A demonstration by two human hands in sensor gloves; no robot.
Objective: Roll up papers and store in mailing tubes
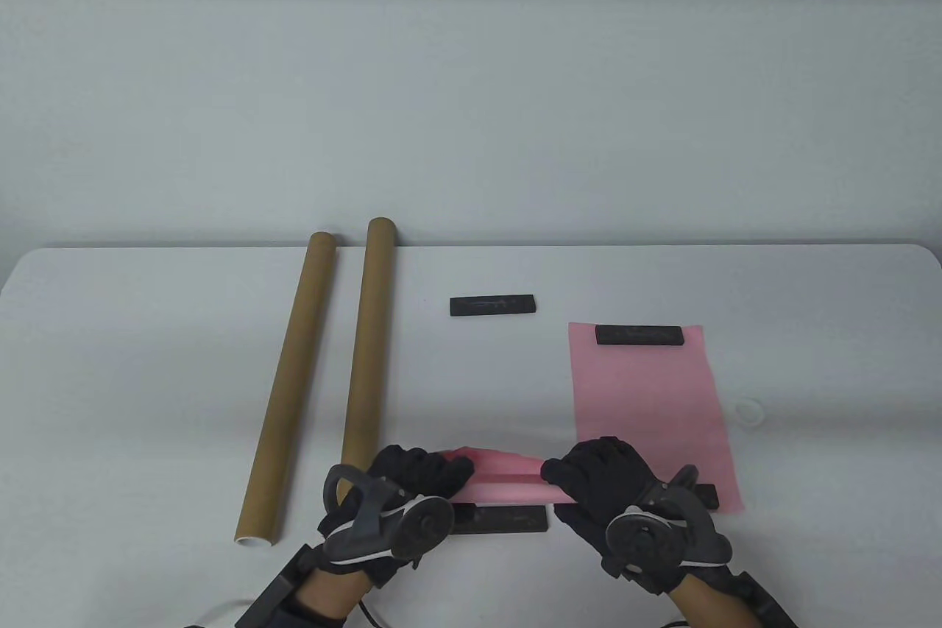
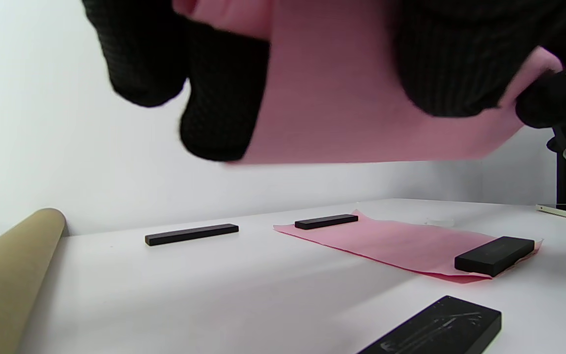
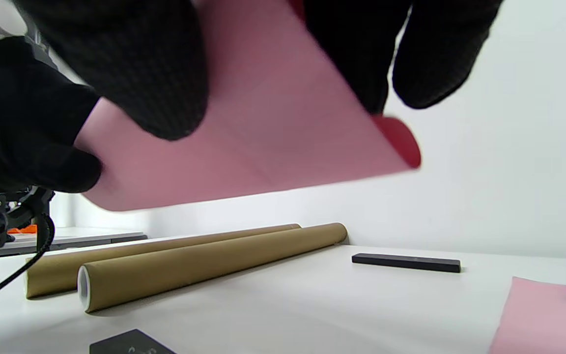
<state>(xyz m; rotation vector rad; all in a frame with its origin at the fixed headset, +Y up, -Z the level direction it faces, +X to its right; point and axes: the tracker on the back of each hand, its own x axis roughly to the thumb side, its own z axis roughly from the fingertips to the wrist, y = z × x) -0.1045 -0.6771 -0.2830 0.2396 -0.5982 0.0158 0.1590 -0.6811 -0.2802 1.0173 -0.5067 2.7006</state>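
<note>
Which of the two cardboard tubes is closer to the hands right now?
The right-hand mailing tube, the one nearer the table's middle. Its near end sits right by the left hand, while the other mailing tube lies farther to the left.

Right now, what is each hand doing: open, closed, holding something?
Left hand: closed, holding the left end of the rolled pink paper.
Right hand: closed, holding the right end of the same roll.
</note>
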